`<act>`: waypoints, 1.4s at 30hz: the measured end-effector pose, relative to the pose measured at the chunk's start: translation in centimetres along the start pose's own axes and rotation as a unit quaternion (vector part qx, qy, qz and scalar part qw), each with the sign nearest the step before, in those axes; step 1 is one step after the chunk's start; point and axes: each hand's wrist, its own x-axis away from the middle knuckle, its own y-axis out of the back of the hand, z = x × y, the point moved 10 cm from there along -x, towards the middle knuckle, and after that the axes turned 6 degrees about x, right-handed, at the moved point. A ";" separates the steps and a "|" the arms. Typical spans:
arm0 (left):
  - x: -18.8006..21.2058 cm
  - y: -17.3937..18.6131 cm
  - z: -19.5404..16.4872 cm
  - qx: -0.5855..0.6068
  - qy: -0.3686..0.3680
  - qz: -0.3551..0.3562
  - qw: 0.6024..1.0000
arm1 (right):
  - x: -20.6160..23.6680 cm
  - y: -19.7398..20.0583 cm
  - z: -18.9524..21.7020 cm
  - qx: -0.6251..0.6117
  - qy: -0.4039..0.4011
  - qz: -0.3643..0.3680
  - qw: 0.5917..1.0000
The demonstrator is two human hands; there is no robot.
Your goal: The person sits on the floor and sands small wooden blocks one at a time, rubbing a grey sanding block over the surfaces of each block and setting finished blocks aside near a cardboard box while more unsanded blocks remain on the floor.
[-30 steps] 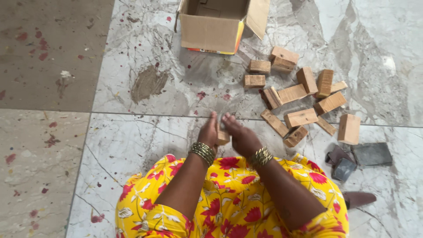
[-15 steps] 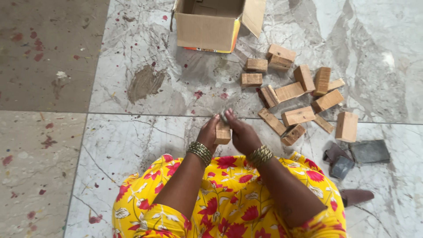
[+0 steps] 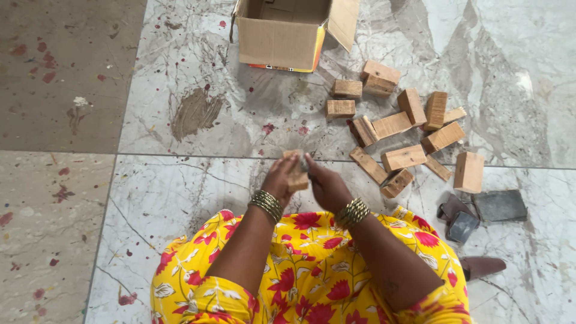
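Wooden block [image 3: 296, 173]: you are gripping it between both hands above the marble floor [image 3: 180, 198], left hand [image 3: 279, 178] clasping one side, right hand [image 3: 325, 186] pressing something small and dark against it. Loose blocks [image 3: 403, 157] are lying to your right, near the open cardboard box [image 3: 282, 42].

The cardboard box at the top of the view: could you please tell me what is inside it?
The cardboard box stands open on the marble floor. Only bare brown inner walls and a shadowed interior show; the near wall and the frame's top edge hide its bottom.
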 end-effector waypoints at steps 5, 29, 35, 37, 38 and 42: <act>-0.2 0.7 1.1 0.030 0.022 -0.047 0.998 | -0.2 -1.1 -1.7 0.083 -0.094 0.042 0.991; -1.5 5.8 -1.3 0.045 -0.124 -0.083 0.988 | 3.3 -4.9 4.1 0.272 0.111 0.041 0.955; -0.2 4.2 2.3 0.007 -0.085 -0.026 0.996 | 1.8 -3.7 0.9 0.266 0.003 0.066 0.962; 0.1 6.5 1.5 -0.029 -0.069 -0.104 0.992 | 3.0 -6.3 -0.2 0.329 -0.047 0.173 0.927; 0.3 7.9 0.8 -0.048 -0.062 -0.144 0.986 | 3.9 -7.7 -0.5 0.358 -0.071 0.225 0.903; 0.0 9.4 -2.9 -0.026 -0.149 -0.134 0.979 | 4.9 -8.1 6.5 0.321 0.147 0.006 0.936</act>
